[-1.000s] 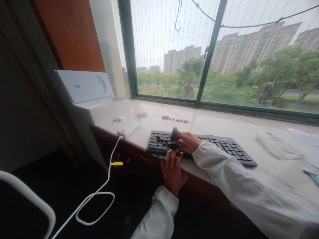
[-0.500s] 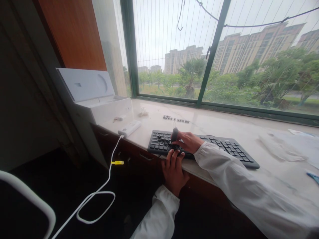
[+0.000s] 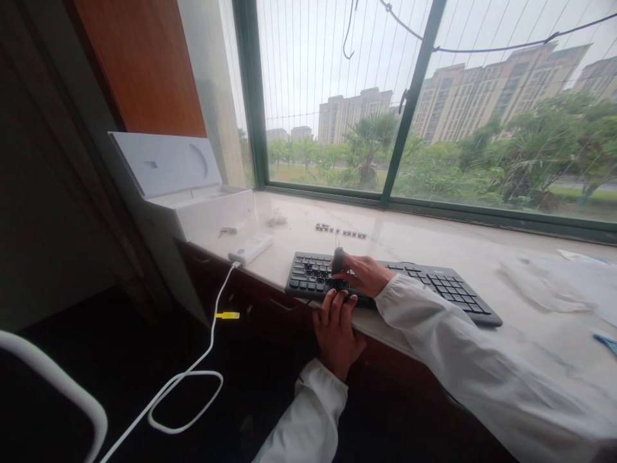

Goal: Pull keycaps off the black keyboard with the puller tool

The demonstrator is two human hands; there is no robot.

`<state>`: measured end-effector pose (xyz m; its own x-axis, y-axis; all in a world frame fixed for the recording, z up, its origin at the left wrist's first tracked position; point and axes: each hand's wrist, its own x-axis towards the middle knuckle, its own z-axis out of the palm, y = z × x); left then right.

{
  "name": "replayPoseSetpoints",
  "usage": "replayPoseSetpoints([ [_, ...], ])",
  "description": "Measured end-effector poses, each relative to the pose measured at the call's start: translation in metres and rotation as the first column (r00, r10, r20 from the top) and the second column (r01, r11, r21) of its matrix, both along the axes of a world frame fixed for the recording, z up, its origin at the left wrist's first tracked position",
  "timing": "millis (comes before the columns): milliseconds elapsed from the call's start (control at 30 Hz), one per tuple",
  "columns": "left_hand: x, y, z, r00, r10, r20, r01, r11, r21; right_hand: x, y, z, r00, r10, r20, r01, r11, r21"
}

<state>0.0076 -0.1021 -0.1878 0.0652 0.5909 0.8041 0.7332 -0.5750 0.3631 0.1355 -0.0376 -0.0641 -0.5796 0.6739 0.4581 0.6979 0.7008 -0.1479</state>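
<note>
Left hand (image 3: 337, 331): nearest to you, coming up from below the sill edge. Its fingers lie close together and curl over the near rim of the keyboard (image 3: 434, 286), pressing on it without closing round anything. If that pressure slackens, I judge the board could skate away across the smooth top.

Right hand (image 3: 365, 273): lies on the keys left of the board's middle, thumb and fingers pinching a small dark tool (image 3: 337, 259) that stands upright with thin wire prongs at its top. The tip is hidden among the keys, so you cannot see what it bites on. A crooked pull could likely snap a key's clip or send a cap flying.

Keyboard: black, lying slantwise on the pale stone sill (image 3: 434, 241), near edge close to the drop. A hard tug toward you could drag it off.

Loose keycaps (image 3: 341, 231): a short row just beyond the board. Your sleeve could sweep them out of order.

White charger block (image 3: 250, 248): left of the board, its cable (image 3: 193, 379) hanging off the near edge in a loop. A snag there might pull it down.

White box (image 3: 193, 193): far left, lid up, well apart from your hands.
</note>
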Motion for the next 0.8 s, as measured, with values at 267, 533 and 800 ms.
replayPoseSetpoints([
  [267, 0.0, -0.001, 0.004, 0.999, -0.014, 0.045, 0.012, 0.999, 0.033, -0.002, -0.004, -0.008, 0.998, -0.017, -0.064, 0.019, 1.0, 0.025],
  [533, 0.0, -0.001, 0.003, 0.998, -0.026, 0.06, 0.024, 0.999, 0.037, -0.002, -0.002, -0.012, 0.998, -0.002, -0.067, 0.005, 0.999, 0.049],
  [800, -0.001, -0.001, 0.005, 0.999, -0.016, 0.044, 0.014, 0.999, 0.041, -0.001, 0.002, -0.012, 0.999, 0.002, -0.045, 0.001, 0.999, 0.053],
])
